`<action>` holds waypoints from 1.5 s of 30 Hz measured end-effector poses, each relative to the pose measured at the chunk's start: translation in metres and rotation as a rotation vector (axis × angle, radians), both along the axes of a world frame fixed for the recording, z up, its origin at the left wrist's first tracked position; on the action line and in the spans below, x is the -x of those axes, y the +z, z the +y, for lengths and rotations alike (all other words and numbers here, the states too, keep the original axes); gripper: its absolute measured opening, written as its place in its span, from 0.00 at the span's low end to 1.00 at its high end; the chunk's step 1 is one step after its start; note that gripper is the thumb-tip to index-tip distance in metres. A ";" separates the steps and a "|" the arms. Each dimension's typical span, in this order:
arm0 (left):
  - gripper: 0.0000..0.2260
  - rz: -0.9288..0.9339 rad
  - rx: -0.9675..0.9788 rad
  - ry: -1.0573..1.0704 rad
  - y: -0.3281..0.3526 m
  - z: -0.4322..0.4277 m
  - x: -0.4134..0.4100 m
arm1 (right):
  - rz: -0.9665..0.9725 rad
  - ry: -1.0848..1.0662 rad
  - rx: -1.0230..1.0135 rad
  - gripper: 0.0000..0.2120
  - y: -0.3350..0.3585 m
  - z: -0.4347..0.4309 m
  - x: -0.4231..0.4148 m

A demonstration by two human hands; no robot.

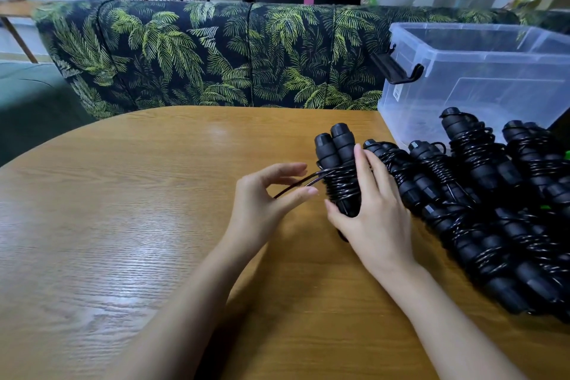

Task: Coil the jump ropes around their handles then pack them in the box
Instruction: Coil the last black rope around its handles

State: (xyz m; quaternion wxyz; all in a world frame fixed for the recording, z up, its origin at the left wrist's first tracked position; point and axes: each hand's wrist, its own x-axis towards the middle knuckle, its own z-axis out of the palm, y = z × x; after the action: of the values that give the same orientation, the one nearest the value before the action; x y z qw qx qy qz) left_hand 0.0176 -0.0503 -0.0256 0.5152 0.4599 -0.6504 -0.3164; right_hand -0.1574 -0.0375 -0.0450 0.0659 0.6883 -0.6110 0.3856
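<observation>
On the desk (pixel 123 194), the left hand (pixel 262 200) pinches the loose end of the cord (pixel 308 179) between the thumb and its curled fingers (pixel 293 168). The cord is thin and glossy. I judge it light, springy and slick, apt to unwind if the tension drops, so it wants a firm pinch close to the coil and a steady pull.

Just right of it, the two handles (pixel 334 145) lie side by side, pointing away, with the cord wound tight round their middle. The right hand (pixel 376 216) grips this bundle. Its fingers (pixel 363 163) are spread over the far side and its thumb is pressed against the near end, touching the windings. The handles look thick and stiff, perhaps rubber-clad. The best hold is probably round both at once, over the coil, which should keep the turns from slipping.

Further right lies a pile (pixel 493 219) of wound ropes, touching one another and just beside the right hand. Behind the pile sits the clear box (pixel 431 40), open-topped, its black latch hanging outward.
</observation>
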 end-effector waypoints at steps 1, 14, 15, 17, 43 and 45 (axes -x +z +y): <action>0.17 -0.017 0.013 0.005 0.001 0.000 0.000 | -0.002 -0.001 -0.005 0.44 0.000 0.000 0.001; 0.11 0.307 -0.119 0.045 0.001 -0.009 -0.011 | -0.518 0.375 -0.085 0.39 0.008 0.006 -0.005; 0.13 0.337 -0.148 0.023 0.002 -0.010 -0.012 | -0.587 0.421 -0.103 0.38 0.009 0.008 -0.006; 0.19 0.366 -0.228 -0.048 0.004 -0.010 -0.013 | -0.703 0.482 -0.135 0.38 0.011 0.011 -0.008; 0.27 0.554 -0.414 -0.408 -0.001 -0.012 -0.011 | -0.977 0.684 -0.323 0.34 0.011 0.012 -0.011; 0.25 0.572 -0.414 -0.478 0.000 -0.010 -0.010 | -1.002 0.699 -0.358 0.34 0.010 0.012 -0.010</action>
State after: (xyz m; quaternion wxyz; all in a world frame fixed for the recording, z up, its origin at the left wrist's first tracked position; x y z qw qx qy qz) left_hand 0.0274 -0.0601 -0.0257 0.4837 0.2835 -0.4924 -0.6657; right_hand -0.1477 -0.0259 -0.0350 -0.4740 0.5833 -0.3620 0.5514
